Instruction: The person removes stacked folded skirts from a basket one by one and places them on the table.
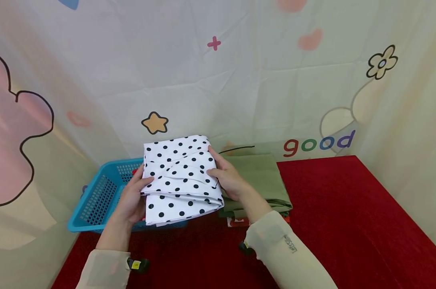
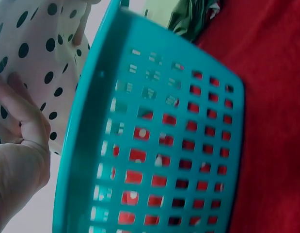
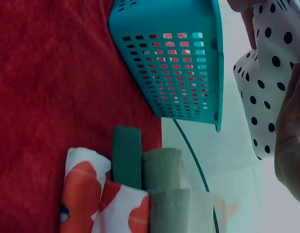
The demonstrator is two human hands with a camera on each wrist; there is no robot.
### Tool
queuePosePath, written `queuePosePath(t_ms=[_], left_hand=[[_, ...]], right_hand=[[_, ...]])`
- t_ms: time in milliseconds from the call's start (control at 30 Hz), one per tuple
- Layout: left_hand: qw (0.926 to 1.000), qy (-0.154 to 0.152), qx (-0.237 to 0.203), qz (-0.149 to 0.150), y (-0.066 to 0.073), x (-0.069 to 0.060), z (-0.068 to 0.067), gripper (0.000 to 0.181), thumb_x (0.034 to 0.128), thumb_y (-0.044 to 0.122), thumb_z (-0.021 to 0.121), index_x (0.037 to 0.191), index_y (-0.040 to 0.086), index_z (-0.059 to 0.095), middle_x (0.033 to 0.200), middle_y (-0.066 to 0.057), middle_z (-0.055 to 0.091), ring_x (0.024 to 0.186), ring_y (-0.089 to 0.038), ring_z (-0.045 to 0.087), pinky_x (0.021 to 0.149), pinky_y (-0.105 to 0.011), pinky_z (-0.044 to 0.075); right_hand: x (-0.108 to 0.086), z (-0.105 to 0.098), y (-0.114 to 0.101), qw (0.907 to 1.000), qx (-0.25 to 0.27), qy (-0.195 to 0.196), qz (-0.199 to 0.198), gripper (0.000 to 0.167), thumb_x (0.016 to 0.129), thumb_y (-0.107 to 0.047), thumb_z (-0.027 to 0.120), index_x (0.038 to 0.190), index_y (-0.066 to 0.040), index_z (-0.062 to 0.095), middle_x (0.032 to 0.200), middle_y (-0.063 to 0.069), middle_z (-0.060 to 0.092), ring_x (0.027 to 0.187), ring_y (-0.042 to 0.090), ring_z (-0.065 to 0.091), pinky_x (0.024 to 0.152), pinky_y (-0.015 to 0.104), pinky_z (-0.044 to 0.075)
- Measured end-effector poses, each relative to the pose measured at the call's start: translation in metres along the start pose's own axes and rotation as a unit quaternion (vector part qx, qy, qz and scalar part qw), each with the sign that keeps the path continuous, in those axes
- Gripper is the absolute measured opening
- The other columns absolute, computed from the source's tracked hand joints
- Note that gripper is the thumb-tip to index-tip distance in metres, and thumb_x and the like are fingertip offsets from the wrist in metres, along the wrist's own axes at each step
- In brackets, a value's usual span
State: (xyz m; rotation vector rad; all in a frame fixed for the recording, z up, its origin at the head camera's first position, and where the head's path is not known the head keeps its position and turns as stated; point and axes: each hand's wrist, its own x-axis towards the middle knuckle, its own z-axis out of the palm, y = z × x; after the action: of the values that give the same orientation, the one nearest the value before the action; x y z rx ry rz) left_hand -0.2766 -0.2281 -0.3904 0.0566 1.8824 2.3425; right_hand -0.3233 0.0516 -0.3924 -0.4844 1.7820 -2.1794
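Holds folded white polka-dot cloth (image 1: 183, 180) raised in both hands, in front of patterned curtain (image 1: 246, 104); overlaps right part of blue basket (image 1: 101, 198) from head view, sits above and apart from basket rim in right wrist view. Pinches cloth's left side with left hand (image 1: 131, 196), with thumb on top face and other fingers around and under edge. Pinches right side with right hand (image 1: 229, 178), with thumb on top, at least one finger along far part of edge; cannot tell spread of remaining fingers on either hand, hidden by cloth. Lies in loose layers, slightly tilted, creased across middle. Shows red and white bits through basket's holes, too broken up to identify. To the right, near right hand: folded olive cloth (image 1: 257, 174) on top of dark green piece (image 3: 126, 155), above red-and-white cloth (image 3: 82, 189) at bottom, all on red-covered table (image 1: 333, 200). Wears pale long sleeves (image 1: 286, 249).
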Motion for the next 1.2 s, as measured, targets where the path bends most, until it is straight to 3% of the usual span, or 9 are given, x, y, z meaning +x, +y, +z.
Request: queuePosePath(t_ms=[200,700,1033,1200], left_hand=[[0.9998,0.006,-0.019,0.001,-0.003,0.002,0.016,0.073,0.1063,0.015,0.049,0.163,0.048,0.018,0.164,-0.004,0.036,0.119,-0.01,0.068,0.095,-0.028,0.059],[0.999,0.039,0.018,-0.012,-0.017,0.012,0.046,0.077,0.1019,0.028,0.065,0.161,0.053,0.023,0.157,-0.001,0.049,0.114,-0.011,0.072,0.092,-0.027,0.06],[0.9996,0.027,-0.006,-0.006,-0.026,0.018,0.064,0.077,0.1009,0.019,0.066,0.16,0.052,0.027,0.153,0.0,0.053,0.11,-0.014,0.075,0.089,-0.032,0.062],[0.9998,0.021,-0.002,0.003,-0.03,0.021,0.071,0.08,0.0995,0.018,0.068,0.16,0.051,0.027,0.153,-0.001,0.053,0.111,-0.016,0.075,0.089,-0.033,0.062]], right_hand=[[-0.008,-0.011,-0.001,0.9999,-0.004,0.013,-0.007,0.081,0.098,0.005,0.049,0.167,-0.028,0.02,0.175,0.004,0.015,0.158,0.023,0.024,0.127,0.044,0.027],[-0.027,-0.038,0.0,0.9995,-0.006,0.021,-0.023,0.081,0.099,0.004,0.047,0.167,-0.03,0.02,0.175,0.0,0.014,0.156,0.023,0.027,0.127,0.045,0.028],[-0.038,-0.056,0.0,0.999,-0.005,0.037,-0.022,0.079,0.1,0.004,0.046,0.166,-0.031,0.021,0.173,0.001,0.02,0.151,0.023,0.033,0.106,0.018,0.044],[-0.041,-0.063,0.0,0.9985,-0.011,0.05,-0.02,0.078,0.099,0.004,0.047,0.166,-0.03,0.024,0.173,0.002,0.023,0.15,0.023,0.033,0.102,0.014,0.045]])
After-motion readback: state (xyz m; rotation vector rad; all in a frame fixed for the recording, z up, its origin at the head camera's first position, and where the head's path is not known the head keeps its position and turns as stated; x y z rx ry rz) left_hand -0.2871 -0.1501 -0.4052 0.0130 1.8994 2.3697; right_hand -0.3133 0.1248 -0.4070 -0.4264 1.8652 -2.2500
